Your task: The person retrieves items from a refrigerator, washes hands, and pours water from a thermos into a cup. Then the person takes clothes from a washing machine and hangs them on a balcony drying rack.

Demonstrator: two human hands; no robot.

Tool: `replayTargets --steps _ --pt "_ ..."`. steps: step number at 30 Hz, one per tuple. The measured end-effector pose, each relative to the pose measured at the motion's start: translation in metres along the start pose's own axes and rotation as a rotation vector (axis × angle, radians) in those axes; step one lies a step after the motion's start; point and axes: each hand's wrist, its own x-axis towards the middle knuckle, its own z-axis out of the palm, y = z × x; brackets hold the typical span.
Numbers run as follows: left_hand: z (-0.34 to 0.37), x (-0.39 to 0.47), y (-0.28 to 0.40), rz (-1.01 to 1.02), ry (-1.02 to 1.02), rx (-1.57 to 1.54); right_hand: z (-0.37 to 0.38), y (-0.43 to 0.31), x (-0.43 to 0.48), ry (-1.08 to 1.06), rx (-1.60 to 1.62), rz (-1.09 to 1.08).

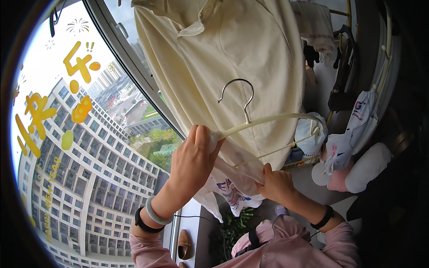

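A cream plastic clothes hanger with a metal hook spans the middle of the view. At its left end my left hand grips the hanger arm together with the fabric of a white printed garment. My right hand pinches the same garment lower down, to the right of its print. The garment covers the left part of the hanger, while the right arm of the hanger is bare. Behind the hanger hangs a large cream garment with a collar or placket at the top.
On the left is a window with yellow stickers. A brown loafer sits on the white sill beside a green plant. To the right are a white plastic bag, a hanging printed white garment and a white cushion-like item.
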Motion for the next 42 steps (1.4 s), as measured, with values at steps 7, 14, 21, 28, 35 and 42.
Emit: replayTargets --steps 7,14,21,28,35,42 --pt "-0.014 -0.032 -0.014 -0.081 -0.138 -0.136 -0.021 0.096 0.014 -0.345 0.846 0.340" --pt "-0.023 -0.062 -0.019 -0.013 -0.148 -0.065 -0.009 0.127 0.025 -0.462 1.587 0.327" --pt "-0.037 -0.072 -0.030 -0.008 -0.134 -0.116 -0.045 0.118 0.020 -0.541 1.188 0.066" --pt "-0.032 -0.066 -0.027 -0.046 -0.234 -0.201 -0.111 0.086 0.010 0.055 1.032 -0.446" --pt "-0.028 -0.058 -0.016 0.025 -0.234 -0.305 -0.088 0.029 0.003 0.209 0.602 -0.571" --pt "-0.028 -0.044 -0.004 -0.035 0.118 -0.211 -0.059 0.009 -0.012 0.346 0.696 -0.606"
